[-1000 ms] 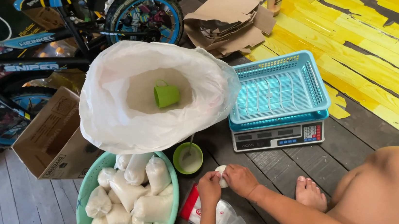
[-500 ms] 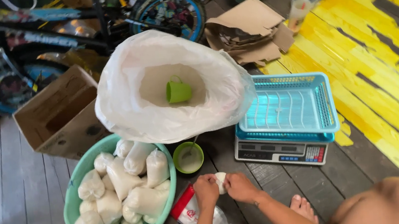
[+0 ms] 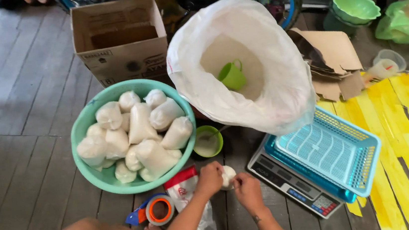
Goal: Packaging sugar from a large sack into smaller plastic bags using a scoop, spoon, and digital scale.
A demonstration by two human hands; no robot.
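Note:
My left hand (image 3: 209,178) and my right hand (image 3: 248,191) meet low in the middle of the view, both gripping a small white filled plastic bag (image 3: 228,173) just above the dark wooden floor. To their left stands a teal basin (image 3: 89,122) piled with several tied white bags (image 3: 141,133). Behind the hands is a large open white sack (image 3: 257,95) of white grain with a green mug (image 3: 233,75) lying inside. A small green bowl (image 3: 207,141) sits between the basin and the sack.
A digital scale (image 3: 291,184) carrying a blue mesh basket (image 3: 330,150) lies to the right. A tape dispenser (image 3: 156,210) and a pack of plastic bags (image 3: 184,187) lie by my knee. Behind are a cardboard box (image 3: 120,40), bicycle wheels, torn cardboard (image 3: 331,60) and green bowls (image 3: 356,8).
The view has swung so the basin, sack and scale sit more to the right and closer. Both hands have stayed together on the small white bag.

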